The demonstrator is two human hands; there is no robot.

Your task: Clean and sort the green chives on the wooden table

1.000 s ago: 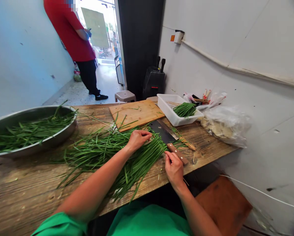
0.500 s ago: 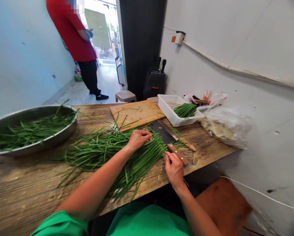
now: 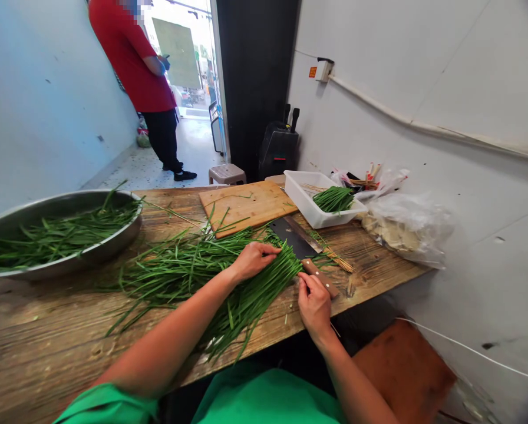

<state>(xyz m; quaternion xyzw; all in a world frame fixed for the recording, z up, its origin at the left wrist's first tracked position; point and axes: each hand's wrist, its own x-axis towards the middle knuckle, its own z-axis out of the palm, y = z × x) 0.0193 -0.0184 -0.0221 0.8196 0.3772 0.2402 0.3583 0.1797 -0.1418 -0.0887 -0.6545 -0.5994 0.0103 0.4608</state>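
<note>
A loose heap of long green garlic chives [image 3: 180, 265] lies on the wooden table, cut ends lined up toward the right. Over those ends, my left hand [image 3: 253, 260] is closed in a pinch on the chives, fingertips pointing right. My right hand [image 3: 314, 303] is closed at the near corner of the bundle; a thin bamboo skewer [image 3: 335, 330] pokes out below it, its other end hidden by fingers and chives. Just beyond my right hand rests a cleaver with a dark blade [image 3: 293, 235] and a riveted wooden handle [image 3: 320, 278].
A metal basin [image 3: 134, 227] of more chives stands at left. Behind are a cutting board [image 3: 241, 206] and a white plastic tub [image 3: 306, 200] with bundled chives. Loose skewers [image 3: 337, 256] lie beside the cleaver. Plastic bags [image 3: 409, 229] sit by the wall. A person in red [image 3: 134, 65] stands near the door.
My left hand has shifted slightly right and nearer along the chive ends. My right hand has barely moved, still closed at the bundle's near corner.
</note>
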